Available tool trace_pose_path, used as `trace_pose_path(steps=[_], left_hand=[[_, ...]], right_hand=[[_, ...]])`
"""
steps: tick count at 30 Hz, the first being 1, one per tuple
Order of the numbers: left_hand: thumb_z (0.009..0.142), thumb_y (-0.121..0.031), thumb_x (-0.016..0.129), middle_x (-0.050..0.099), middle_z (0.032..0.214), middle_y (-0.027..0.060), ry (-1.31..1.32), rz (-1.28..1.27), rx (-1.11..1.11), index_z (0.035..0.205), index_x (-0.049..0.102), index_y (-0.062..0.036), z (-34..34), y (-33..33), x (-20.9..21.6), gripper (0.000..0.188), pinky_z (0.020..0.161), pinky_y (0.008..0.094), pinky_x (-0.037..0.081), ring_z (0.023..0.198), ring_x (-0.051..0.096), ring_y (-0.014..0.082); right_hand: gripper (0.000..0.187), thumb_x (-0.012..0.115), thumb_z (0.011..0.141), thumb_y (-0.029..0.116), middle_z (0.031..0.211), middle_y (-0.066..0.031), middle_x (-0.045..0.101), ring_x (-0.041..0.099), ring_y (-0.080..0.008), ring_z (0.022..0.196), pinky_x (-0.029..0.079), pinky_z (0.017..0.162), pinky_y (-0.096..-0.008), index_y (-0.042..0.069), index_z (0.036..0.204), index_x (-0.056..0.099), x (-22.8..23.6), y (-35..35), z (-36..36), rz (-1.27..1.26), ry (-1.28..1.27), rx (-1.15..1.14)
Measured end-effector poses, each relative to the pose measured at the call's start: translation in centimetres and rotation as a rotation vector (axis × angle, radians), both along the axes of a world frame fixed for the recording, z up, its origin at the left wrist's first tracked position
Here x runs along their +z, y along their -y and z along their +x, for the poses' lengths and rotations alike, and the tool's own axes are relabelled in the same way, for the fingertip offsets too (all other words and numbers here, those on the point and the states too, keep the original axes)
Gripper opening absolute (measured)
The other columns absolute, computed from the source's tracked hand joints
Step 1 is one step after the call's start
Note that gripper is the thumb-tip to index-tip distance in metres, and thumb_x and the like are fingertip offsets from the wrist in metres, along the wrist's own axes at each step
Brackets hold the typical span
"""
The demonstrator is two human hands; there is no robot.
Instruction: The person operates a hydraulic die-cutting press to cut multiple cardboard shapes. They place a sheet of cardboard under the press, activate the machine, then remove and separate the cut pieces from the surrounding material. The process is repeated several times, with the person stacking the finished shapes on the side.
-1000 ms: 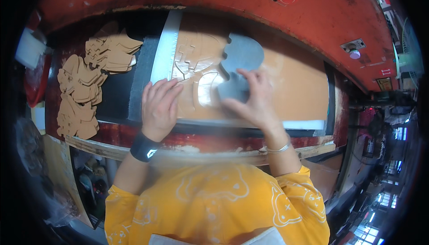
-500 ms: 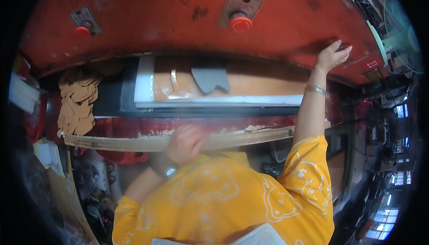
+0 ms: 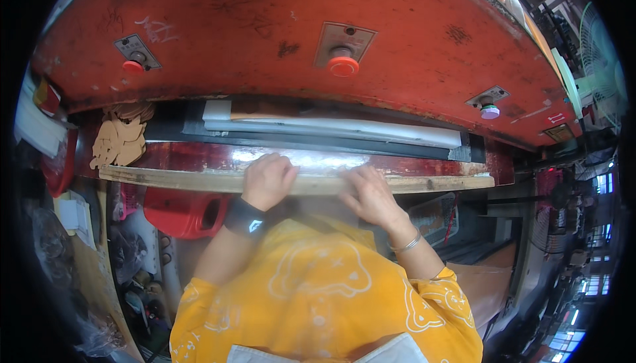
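My left hand, with a black wristband, rests at the wooden strip along the front ledge. Its fingers are curled, and whatever they may hold is hidden. My right hand, wearing a silver bracelet, is at the same wooden strip, thumb apart from bent fingers and nothing visible in it. Beyond the hands, a white board lies on a black base under the large red machine beam. Only a strip of brown sheet shows at the board's left; the beam hides the rest.
Cut tan pieces are piled at the ledge's left end. The beam's front carries red push buttons and a purplish knob. Below the ledge are a red plastic container and a white basket. A green fan stands far right.
My right hand has come from the beam's right side down to the ledge, near my left hand. The view has shifted, and the beam now covers the grey piece and most of the brown sheet.
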State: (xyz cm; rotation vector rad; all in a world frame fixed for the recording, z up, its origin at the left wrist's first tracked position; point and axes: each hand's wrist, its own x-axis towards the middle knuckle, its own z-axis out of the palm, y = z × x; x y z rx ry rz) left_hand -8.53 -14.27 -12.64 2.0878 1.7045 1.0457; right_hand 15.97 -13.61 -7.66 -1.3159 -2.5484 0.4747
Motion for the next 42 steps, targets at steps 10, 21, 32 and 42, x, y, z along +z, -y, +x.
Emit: trace_pose_path(steps=[10, 21, 32, 42], left_hand=[[0.078, -0.022, 0.066, 0.058, 0.072, 0.0119, 0.007, -0.056, 0.059, 0.064, 0.060, -0.0060, 0.1, 0.8, 0.2, 0.022, 0.064, 0.0448, 0.047, 0.073, 0.058, 0.0345], [0.081, -0.028, 0.066, 0.060, 0.069, 0.0127, 0.063, -0.346, -0.149, 0.067, 0.065, -0.0042, -1.4, -1.1, 3.3, 0.028, 0.058, 0.0427, 0.046, 0.067, 0.061, 0.0327], [0.084, -0.014, 0.060, 0.044, 0.137, 0.0195, -0.212, -0.042, 0.089, 0.129, 0.053, -0.0100, -3.7, -12.6, 4.0, 0.046, 0.110, 0.0507, 0.024, 0.131, 0.037, 0.0362], [0.088, -0.015, 0.055, 0.039, 0.143, 0.0165, -0.271, -0.144, 0.077, 0.135, 0.049, -0.0127, -4.6, -12.0, 3.5, 0.047, 0.114, 0.0492, 0.019, 0.137, 0.032, 0.0322]], right_hand=[[0.047, 0.071, 0.076, 0.018, 0.098, -0.0208, 0.057, 0.055, -0.0377, 0.094, 0.046, 0.084, -0.0437, 0.002, 0.119, 0.057, 0.9, 1.9, -1.1, 0.073, 0.004, -0.049], [0.075, 0.072, 0.079, 0.033, 0.138, -0.0273, 0.040, 0.037, -0.0422, 0.129, 0.032, 0.107, -0.0457, 0.004, 0.140, 0.037, 4.3, -8.1, -6.1, 0.051, -0.440, -0.273], [0.066, 0.077, 0.069, 0.025, 0.143, -0.0250, 0.036, 0.039, -0.0490, 0.123, 0.034, 0.103, -0.0511, 0.012, 0.129, 0.054, 0.7, -12.9, -10.2, 0.106, -0.365, -0.284], [0.056, 0.070, 0.077, 0.012, 0.139, -0.0182, 0.048, 0.044, -0.0284, 0.130, 0.033, 0.109, -0.0387, 0.001, 0.129, 0.055, 2.5, -13.6, -0.9, -0.263, -1.107, -0.394]])
